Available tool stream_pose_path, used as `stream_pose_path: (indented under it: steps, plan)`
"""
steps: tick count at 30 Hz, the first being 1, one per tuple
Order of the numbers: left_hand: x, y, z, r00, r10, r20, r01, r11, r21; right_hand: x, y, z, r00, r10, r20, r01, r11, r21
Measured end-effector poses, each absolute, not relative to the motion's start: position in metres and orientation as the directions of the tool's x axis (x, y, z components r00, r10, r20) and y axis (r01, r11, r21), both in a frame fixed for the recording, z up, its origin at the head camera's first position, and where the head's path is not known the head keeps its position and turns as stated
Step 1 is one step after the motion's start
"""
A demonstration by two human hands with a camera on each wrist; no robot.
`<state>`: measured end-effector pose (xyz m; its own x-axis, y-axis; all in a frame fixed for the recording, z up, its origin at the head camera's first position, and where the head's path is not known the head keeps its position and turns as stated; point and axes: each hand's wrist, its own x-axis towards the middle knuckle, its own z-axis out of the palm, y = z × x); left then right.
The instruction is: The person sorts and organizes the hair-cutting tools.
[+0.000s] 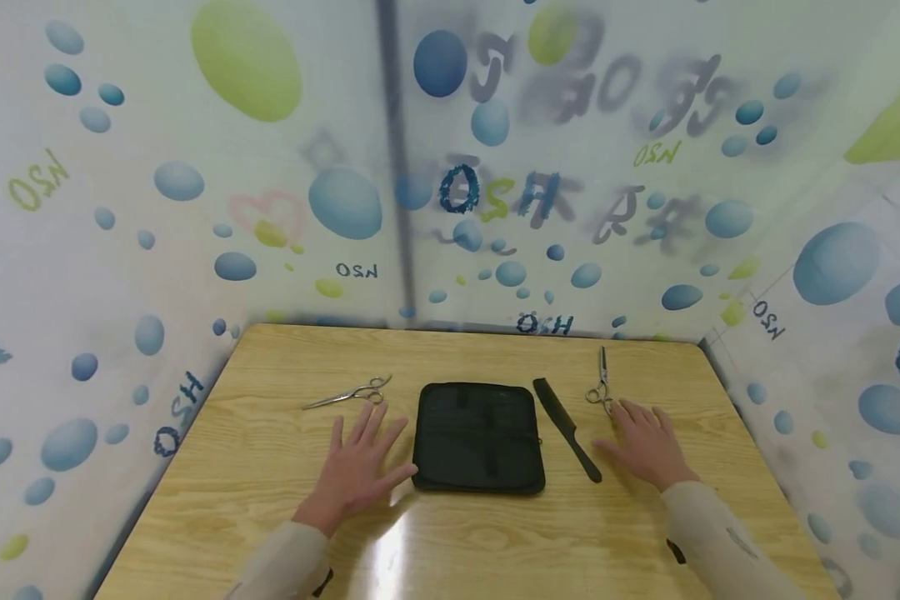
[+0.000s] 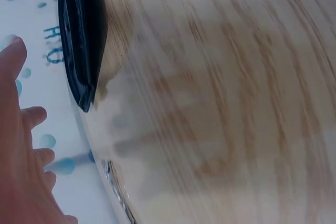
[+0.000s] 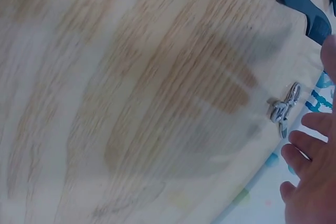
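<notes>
A black zip case (image 1: 480, 437) lies flat in the middle of the wooden table. To its left my left hand (image 1: 360, 462) is spread with straight fingers, the thumb close to the case's lower left edge. Silver scissors (image 1: 352, 392) lie just beyond those fingertips. On the other side, a black comb (image 1: 566, 427) with a handle rests slanted beside the case. My right hand (image 1: 645, 442), fingers extended and holding nothing, is right of the comb. A second pair of scissors (image 1: 602, 383) points away from me, its finger rings near the right fingertips.
The wooden table (image 1: 465, 550) reaches back to a pale wall (image 1: 607, 275) printed with blue and green ovals and lettering. Similar side walls (image 1: 67, 350) stand close along the left and right table edges.
</notes>
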<state>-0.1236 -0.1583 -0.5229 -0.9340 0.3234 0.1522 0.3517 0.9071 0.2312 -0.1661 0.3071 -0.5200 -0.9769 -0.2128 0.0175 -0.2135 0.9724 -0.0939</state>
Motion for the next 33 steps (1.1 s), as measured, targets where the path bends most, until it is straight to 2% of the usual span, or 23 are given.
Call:
stream_pose_path:
  steps: [9, 22, 33]
  plan:
    - [-0.129, -0.145, -0.532, -0.927, 0.347, 0.140, 0.372, 0.899, 0.232, -0.181, 0.298, -0.527, -0.990, -0.143, 0.019, -0.144, 0.980, -0.136]
    - [-0.132, -0.138, -0.535, -0.941, 0.330, 0.078, 0.338, 0.902, 0.268, -0.204, 0.290, -0.533, -0.999, 0.006, 0.041, -0.001, 0.987, -0.164]
    - [-0.135, -0.131, -0.534, -0.942, 0.334, 0.046, 0.333, 0.902, 0.276, -0.233, 0.290, -0.530, -0.993, 0.116, 0.027, 0.111, 0.982, -0.152]
